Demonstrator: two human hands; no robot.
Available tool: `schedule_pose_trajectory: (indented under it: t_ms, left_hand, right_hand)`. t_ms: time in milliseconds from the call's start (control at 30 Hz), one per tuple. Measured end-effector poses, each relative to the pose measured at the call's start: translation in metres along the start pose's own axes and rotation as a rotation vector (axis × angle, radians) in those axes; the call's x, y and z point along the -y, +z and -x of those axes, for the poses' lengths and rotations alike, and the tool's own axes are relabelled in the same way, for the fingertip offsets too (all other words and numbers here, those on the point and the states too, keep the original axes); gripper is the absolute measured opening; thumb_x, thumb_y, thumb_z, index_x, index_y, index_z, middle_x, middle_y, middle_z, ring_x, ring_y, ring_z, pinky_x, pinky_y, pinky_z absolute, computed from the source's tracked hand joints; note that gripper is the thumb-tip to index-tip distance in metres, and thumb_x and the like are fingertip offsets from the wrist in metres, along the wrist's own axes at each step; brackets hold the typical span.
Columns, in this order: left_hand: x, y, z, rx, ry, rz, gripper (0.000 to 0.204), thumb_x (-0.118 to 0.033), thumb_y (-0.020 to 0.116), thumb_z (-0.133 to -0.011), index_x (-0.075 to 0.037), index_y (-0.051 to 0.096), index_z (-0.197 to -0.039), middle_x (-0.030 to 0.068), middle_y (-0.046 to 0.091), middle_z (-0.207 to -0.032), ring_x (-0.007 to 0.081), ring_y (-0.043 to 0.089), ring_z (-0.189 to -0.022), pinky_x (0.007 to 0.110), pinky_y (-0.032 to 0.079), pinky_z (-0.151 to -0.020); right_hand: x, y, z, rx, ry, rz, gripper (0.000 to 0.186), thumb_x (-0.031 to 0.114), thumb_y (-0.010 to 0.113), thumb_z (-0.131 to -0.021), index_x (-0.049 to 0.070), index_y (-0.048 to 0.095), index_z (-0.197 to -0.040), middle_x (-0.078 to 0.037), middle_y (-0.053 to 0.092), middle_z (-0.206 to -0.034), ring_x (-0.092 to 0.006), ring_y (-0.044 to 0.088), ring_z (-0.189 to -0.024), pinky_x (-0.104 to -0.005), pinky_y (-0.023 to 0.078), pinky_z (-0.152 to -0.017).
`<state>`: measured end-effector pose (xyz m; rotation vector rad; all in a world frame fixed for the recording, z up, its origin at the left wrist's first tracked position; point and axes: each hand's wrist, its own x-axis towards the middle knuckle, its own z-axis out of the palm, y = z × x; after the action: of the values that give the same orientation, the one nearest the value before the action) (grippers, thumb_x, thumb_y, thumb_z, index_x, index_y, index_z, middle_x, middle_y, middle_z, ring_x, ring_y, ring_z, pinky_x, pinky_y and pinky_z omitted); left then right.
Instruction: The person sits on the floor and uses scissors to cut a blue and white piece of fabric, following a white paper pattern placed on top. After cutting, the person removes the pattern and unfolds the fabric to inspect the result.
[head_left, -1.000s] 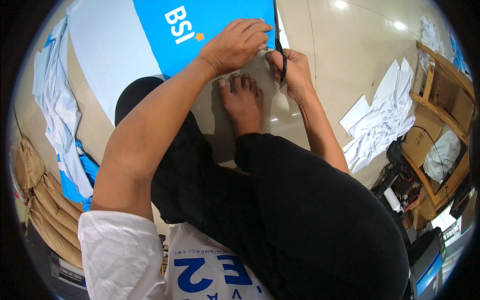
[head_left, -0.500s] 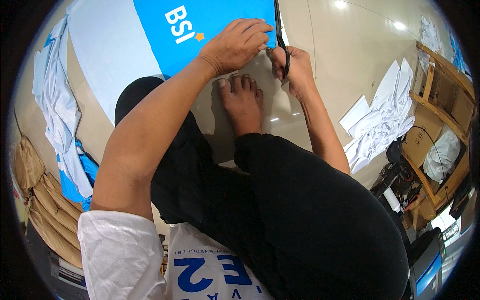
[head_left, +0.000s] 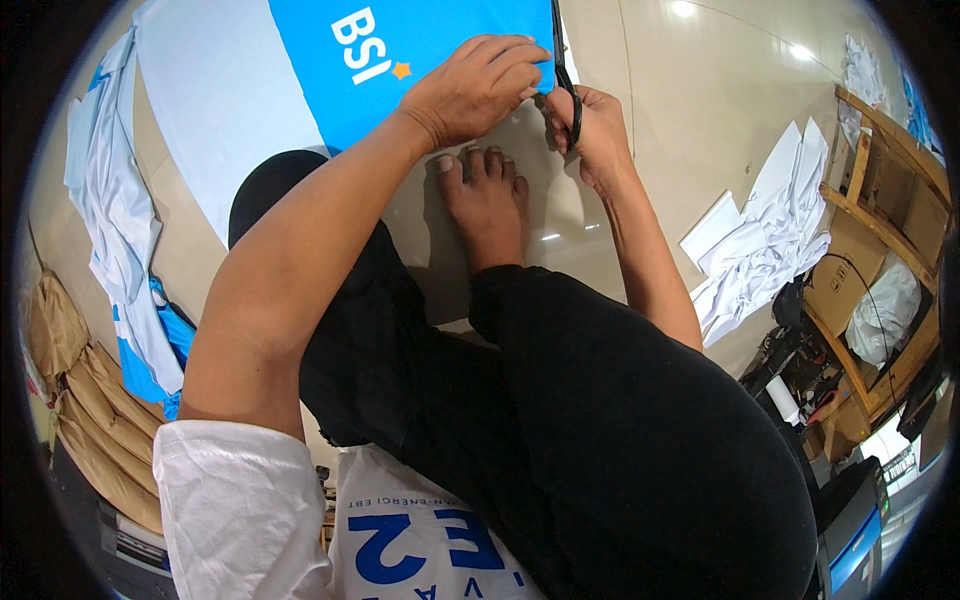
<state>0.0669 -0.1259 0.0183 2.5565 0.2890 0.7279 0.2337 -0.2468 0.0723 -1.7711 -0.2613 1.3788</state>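
Note:
A blue fabric panel (head_left: 300,40) with white lettering and a small orange star lies at the top, joined or beside a pale white sheet (head_left: 190,90). My left hand (head_left: 475,85) rests on the panel's right part with bent fingers, holding it at the edge. My right hand (head_left: 595,135) grips black scissors (head_left: 568,110), whose blades run along the panel's right edge; how far they are apart I cannot tell. My bare foot (head_left: 485,210) is on the floor just below both hands, between my black-clad legs.
Crumpled white and blue fabric (head_left: 120,200) lies at the left, near tan cloth or bags (head_left: 95,430). At the right are loose white pieces (head_left: 755,260) on the tiled floor (head_left: 680,80), a wooden frame (head_left: 850,200) with cardboard (head_left: 840,280), and assorted clutter.
My right hand and the scissors have shifted a little upward and to the right along the fabric's edge. My left hand stays almost in place.

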Motion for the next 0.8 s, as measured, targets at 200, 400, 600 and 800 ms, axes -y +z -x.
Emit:
schedule_pose_trajectory:
  t_ms: [200, 400, 600, 800]
  left_hand:
    - [0.0003, 0.0003, -0.0005, 0.014, -0.007, 0.005, 0.01, -0.014, 0.064, -0.103, -0.009, 0.059, -0.109, 0.011, 0.064, -0.143, 0.032, 0.058, -0.139, 0.049, 0.046, -0.117]
    - [0.0007, 0.0005, 0.0, 0.001, -0.001, 0.002, 0.01, -0.014, 0.064, -0.102, -0.008, 0.059, -0.109, 0.0113, 0.065, -0.142, 0.0324, 0.059, -0.138, 0.049, 0.047, -0.117]
    - [0.0007, 0.0017, 0.0004, 0.003, -0.004, -0.011, 0.01, -0.014, 0.065, -0.102, -0.008, 0.059, -0.109, 0.011, 0.065, -0.142, 0.0319, 0.059, -0.138, 0.049, 0.047, -0.116]
    - [-0.0008, 0.0005, -0.0014, 0.008, -0.01, -0.009, 0.01, -0.014, 0.065, -0.103, -0.009, 0.059, -0.109, 0.0103, 0.065, -0.142, 0.0315, 0.059, -0.139, 0.049, 0.047, -0.117]
  right_hand:
    - [-0.0028, -0.0016, -0.0014, 0.009, -0.013, -0.014, 0.023, 0.015, 0.078, -0.084, 0.003, 0.061, -0.074, -0.003, 0.059, -0.062, -0.0104, 0.052, -0.047, -0.0258, 0.037, -0.044]
    - [-0.0032, -0.0008, -0.0008, 0.016, -0.009, -0.029, 0.022, 0.013, 0.077, -0.085, 0.003, 0.061, -0.074, -0.003, 0.058, -0.062, -0.0102, 0.052, -0.047, -0.026, 0.037, -0.043]
    - [-0.0019, 0.0001, 0.0011, 0.002, -0.01, -0.016, 0.022, 0.013, 0.077, -0.085, 0.004, 0.061, -0.073, -0.002, 0.058, -0.062, -0.0101, 0.051, -0.048, -0.026, 0.037, -0.044]
    - [-0.0005, -0.0014, 0.0011, 0.0, -0.01, -0.004, 0.023, 0.012, 0.077, -0.084, 0.004, 0.06, -0.072, -0.002, 0.058, -0.061, -0.0105, 0.052, -0.049, -0.0268, 0.038, -0.045]
